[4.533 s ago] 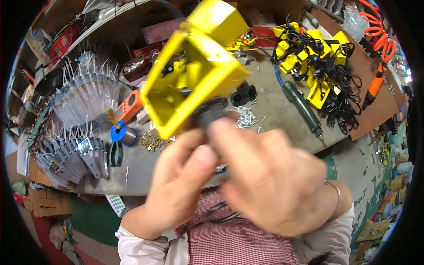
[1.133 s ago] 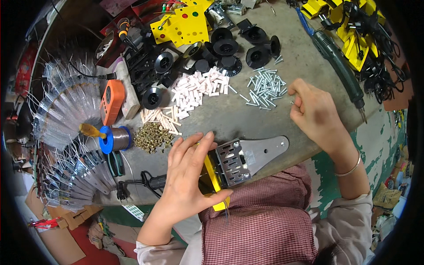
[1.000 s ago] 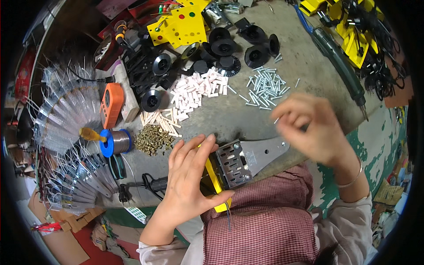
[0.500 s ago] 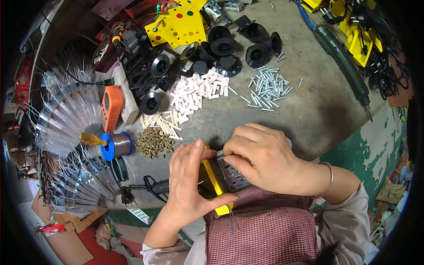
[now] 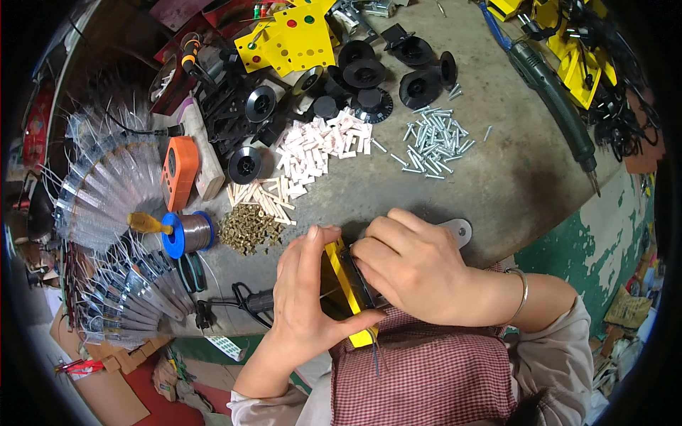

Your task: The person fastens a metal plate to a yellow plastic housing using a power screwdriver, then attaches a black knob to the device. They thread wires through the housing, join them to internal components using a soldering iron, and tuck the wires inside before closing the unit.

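My left hand (image 5: pixel 300 298) grips a yellow sheet-metal casing (image 5: pixel 364 336), fingers along its far end and thumb at its near end. Thin dark wires hang from the near end. Against the casing's right side sits a dark metal plate (image 5: pixel 365 292), seen nearly edge-on. My right hand (image 5: pixel 418 271) is closed with curled fingers at that plate's far part; its fingertips and whatever they pinch are hidden. Past the right knuckles a pale rounded tab with a hole (image 5: pixel 460 231) shows on the table.
Silver screws (image 5: pixel 435 140), white ceramic pieces (image 5: pixel 316 150) and brass-coloured bits (image 5: pixel 249 228) lie in piles beyond my hands. Black knobs (image 5: pixel 364 73) and yellow panels (image 5: pixel 310 35) are at the back. A solder spool (image 5: pixel 195 233) stands left, a green power screwdriver (image 5: pixel 554 99) right.
The casing and plate have tilted, so the plate's perforated face no longer shows. My right hand has shifted slightly left and nearer, uncovering more of the pale tab.
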The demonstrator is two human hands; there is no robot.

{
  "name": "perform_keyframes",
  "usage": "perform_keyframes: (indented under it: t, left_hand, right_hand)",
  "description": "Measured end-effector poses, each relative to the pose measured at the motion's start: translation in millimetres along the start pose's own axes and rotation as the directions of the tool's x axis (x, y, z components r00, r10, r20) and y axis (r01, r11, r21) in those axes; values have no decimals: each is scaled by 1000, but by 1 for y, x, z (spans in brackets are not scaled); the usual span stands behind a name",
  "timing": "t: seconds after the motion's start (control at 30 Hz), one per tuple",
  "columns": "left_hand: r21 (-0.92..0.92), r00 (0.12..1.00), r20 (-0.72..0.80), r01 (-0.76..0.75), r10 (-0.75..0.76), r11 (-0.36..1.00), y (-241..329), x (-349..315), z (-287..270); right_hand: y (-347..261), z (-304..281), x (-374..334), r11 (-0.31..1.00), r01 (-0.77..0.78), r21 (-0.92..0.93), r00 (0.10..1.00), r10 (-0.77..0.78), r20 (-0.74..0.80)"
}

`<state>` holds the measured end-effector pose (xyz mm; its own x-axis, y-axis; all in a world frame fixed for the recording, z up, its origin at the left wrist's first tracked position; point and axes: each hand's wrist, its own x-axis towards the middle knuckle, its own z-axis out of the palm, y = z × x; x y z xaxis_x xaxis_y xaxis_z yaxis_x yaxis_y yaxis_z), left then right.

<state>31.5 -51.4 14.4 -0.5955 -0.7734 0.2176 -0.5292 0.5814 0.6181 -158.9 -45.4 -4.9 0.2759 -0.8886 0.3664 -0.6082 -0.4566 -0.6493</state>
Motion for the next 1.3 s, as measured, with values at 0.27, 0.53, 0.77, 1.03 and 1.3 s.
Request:
perform_keyframes:
  t: [0.27, 0.53, 0.77, 1.03, 1.3]
  left_hand:
    - [-39, 999, -37, 19, -20, 999, 0, -2, 1]
    - [-52, 997, -27, 69, -70, 996, 3, -2, 2]
    - [-8, 997, -44, 66, -66, 998, 7, 5, 6]
    - [95, 999, -37, 41, -37, 995, 9, 8, 7]
    - [131, 998, 3, 61, -62, 990, 15, 6, -1]
  right_hand:
    - [0, 4, 2, 1000, 1, -28, 1000, -2, -23]
    - [1, 1, 4, 993, 91, -75, 996, -90, 14]
    - [-7, -3, 1, 975, 98, -199, 994, -106, -29]
    - [-7, -30, -4, 978, 100, -183, 995, -102, -1]
    - [122, -181, -33, 535, -541, -649, 841, 370, -395]
